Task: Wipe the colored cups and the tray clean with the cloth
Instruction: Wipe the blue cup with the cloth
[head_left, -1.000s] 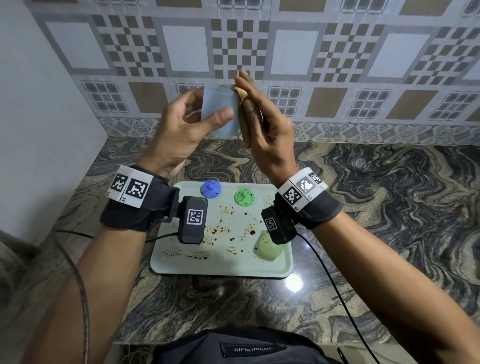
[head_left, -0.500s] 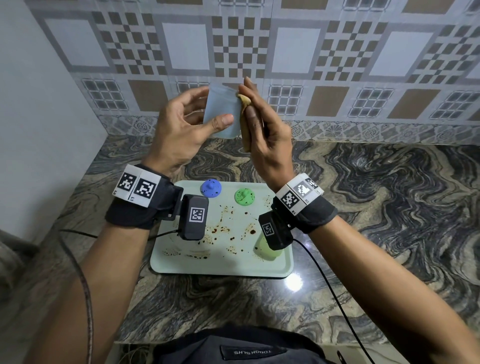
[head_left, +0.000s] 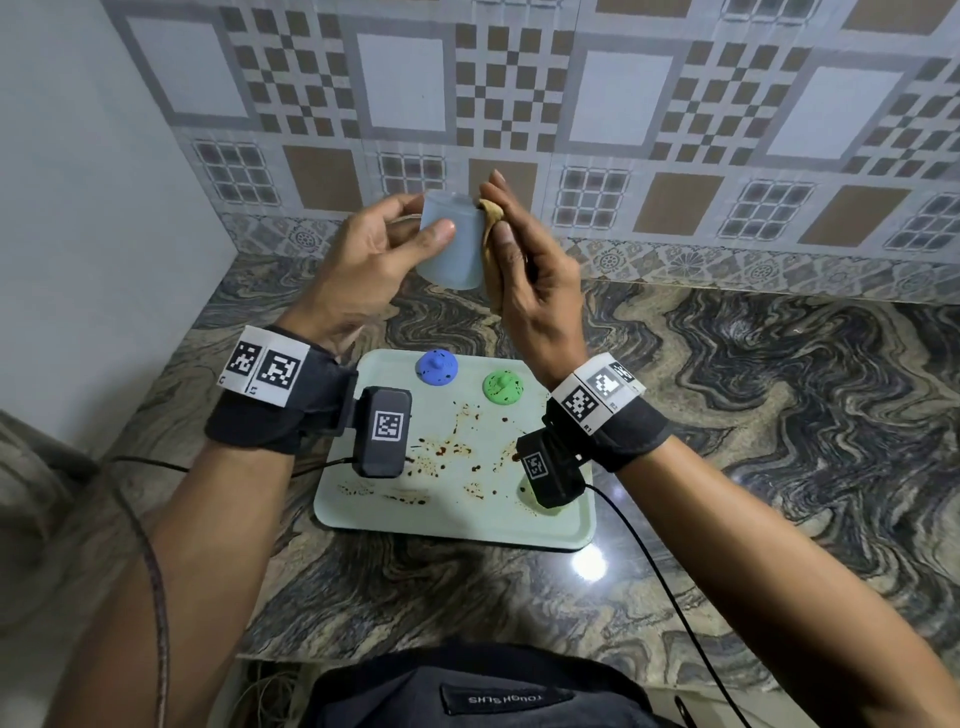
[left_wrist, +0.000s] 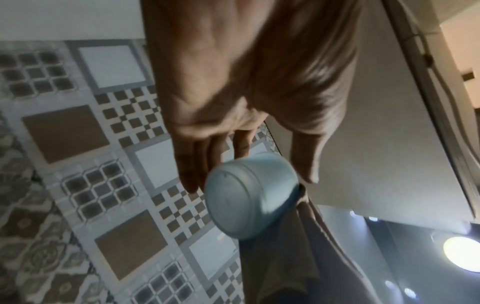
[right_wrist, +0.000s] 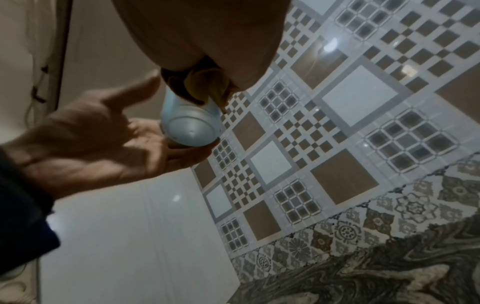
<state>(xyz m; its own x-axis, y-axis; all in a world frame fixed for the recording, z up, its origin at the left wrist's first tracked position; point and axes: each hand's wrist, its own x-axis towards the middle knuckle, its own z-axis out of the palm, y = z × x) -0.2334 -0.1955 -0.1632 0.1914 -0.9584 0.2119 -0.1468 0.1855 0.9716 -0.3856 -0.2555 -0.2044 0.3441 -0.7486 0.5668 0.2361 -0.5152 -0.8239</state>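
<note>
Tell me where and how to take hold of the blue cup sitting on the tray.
Judging by its pose, the blue cup stands upside down at the tray's far left, base up, with a small nub in the middle. Come from straight above and close the fingers round its flared wall; the nub looks too small for a sure grip. The green cup stands apart on its right, so there is room.
</note>
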